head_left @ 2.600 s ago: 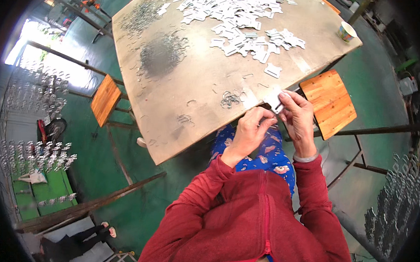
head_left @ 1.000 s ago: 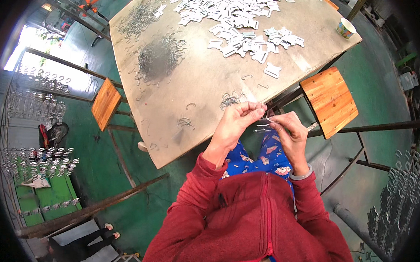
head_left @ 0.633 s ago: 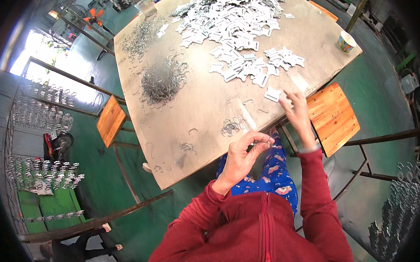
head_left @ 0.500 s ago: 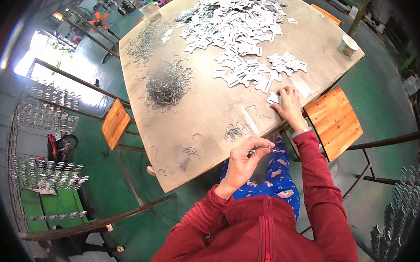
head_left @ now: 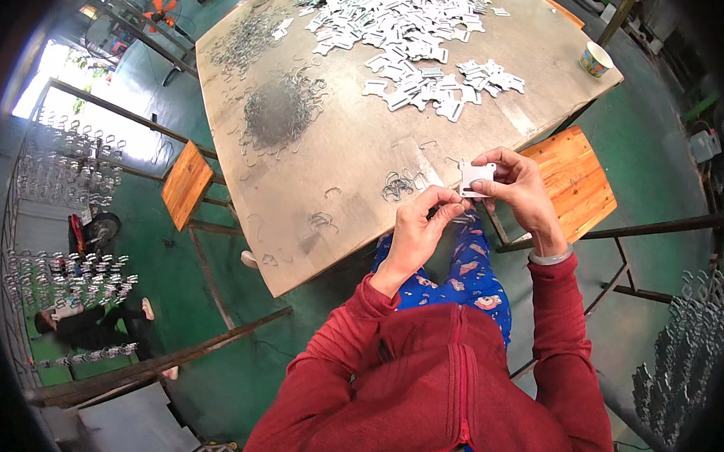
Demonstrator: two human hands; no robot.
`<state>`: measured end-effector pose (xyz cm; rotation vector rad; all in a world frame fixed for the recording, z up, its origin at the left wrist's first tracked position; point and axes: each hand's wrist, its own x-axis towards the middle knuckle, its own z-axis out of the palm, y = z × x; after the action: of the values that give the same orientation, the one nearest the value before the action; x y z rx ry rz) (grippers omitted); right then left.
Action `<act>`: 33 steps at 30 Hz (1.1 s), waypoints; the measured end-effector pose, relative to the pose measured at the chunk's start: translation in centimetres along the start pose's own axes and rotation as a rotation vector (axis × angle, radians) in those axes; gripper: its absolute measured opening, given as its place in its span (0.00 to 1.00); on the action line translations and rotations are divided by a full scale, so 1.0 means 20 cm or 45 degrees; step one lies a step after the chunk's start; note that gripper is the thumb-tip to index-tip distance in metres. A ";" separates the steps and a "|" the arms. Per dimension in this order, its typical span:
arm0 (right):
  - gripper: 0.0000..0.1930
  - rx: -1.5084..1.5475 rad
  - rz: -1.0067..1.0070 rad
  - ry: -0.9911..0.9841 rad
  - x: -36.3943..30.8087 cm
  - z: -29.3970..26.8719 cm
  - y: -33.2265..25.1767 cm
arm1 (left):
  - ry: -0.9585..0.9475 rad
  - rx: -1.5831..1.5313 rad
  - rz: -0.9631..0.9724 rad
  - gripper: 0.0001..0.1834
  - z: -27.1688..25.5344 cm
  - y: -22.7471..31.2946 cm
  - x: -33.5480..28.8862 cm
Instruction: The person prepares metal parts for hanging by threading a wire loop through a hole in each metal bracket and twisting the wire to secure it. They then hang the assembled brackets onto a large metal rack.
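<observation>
Just past the table's near edge, my right hand [head_left: 527, 191] pinches a flat white plate [head_left: 472, 177] with notched edges between thumb and fingers. My left hand [head_left: 417, 230] has its thumb and forefinger pressed together at the plate's lower corner. Whatever is in that pinch is too small to make out. Close by on the table [head_left: 358, 141] lies a little cluster of bent wire hooks [head_left: 397, 185]. A dense heap of similar hooks [head_left: 278, 116] sits farther left. Many more white plates [head_left: 387, 25] are piled at the far side.
A paper cup [head_left: 597, 61] stands near the table's right corner. Wooden stools flank the table, one at right [head_left: 575, 185] and one at left [head_left: 188, 184]. Racks hung with metal pieces [head_left: 683, 361] stand on both sides. A person [head_left: 91, 327] is at the lower left.
My right hand has lifted the white plate off the table and brought it toward me, up to my left hand's fingertips. The whole view has shifted slightly.
</observation>
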<state>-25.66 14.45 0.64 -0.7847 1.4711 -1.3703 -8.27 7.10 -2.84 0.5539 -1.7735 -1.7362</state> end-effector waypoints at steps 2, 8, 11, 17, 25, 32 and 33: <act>0.15 0.016 -0.002 -0.001 -0.03 0.00 -0.03 | -0.015 -0.031 0.021 0.04 0.01 -0.02 0.01; 0.17 0.063 -0.036 -0.031 -0.06 0.02 -0.05 | 0.000 -0.017 0.061 0.03 0.00 -0.01 -0.02; 0.20 0.066 -0.075 0.058 -0.07 0.10 -0.08 | 0.012 0.151 0.079 0.03 -0.03 -0.02 -0.03; 0.12 -0.087 -0.223 0.193 -0.11 0.09 -0.04 | 0.067 0.218 0.303 0.09 -0.05 0.01 -0.03; 0.06 -0.228 -0.239 0.190 -0.14 0.17 -0.04 | 0.713 1.232 -0.040 0.13 -1.06 -0.29 0.29; 0.06 -0.062 -0.240 0.163 -0.10 0.19 -0.04 | 0.795 1.794 -0.011 0.06 -1.20 -0.56 0.42; 0.06 -0.082 -0.239 0.142 -0.10 0.19 -0.04 | 0.770 1.821 -0.049 0.08 -1.17 -0.55 0.42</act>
<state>-21.58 14.69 2.19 -0.9194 1.5662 -1.5346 -0.10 -16.67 -13.34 1.4413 -2.2158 0.0450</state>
